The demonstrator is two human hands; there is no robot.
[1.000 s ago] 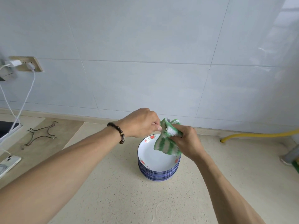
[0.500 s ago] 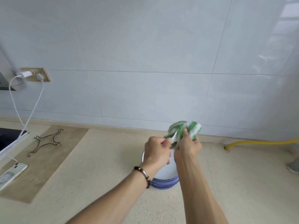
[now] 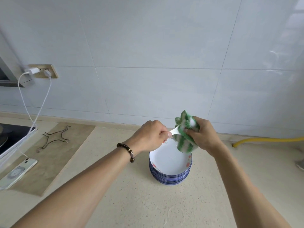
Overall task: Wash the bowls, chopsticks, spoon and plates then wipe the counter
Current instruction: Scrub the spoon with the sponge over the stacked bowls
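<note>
Left hand [image 3: 151, 135]: grip closed on handle of white spoon [image 3: 174, 132], held above the stack of plates [image 3: 170, 168] on the beige worktop [image 3: 134, 199]. Right hand [image 3: 203, 136]: grip closed around green-and-white striped cloth [image 3: 185, 135], which wraps the spoon's bowl end; spoon bowl hidden. Phone [image 3: 18, 172] lies well apart at the left; yellow hose [image 3: 266, 139] at the right by the wall.

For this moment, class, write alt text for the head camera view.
Left hand holds a white spoon while the right hand wraps a green striped cloth around it, above stacked plates on a beige counter.
</note>
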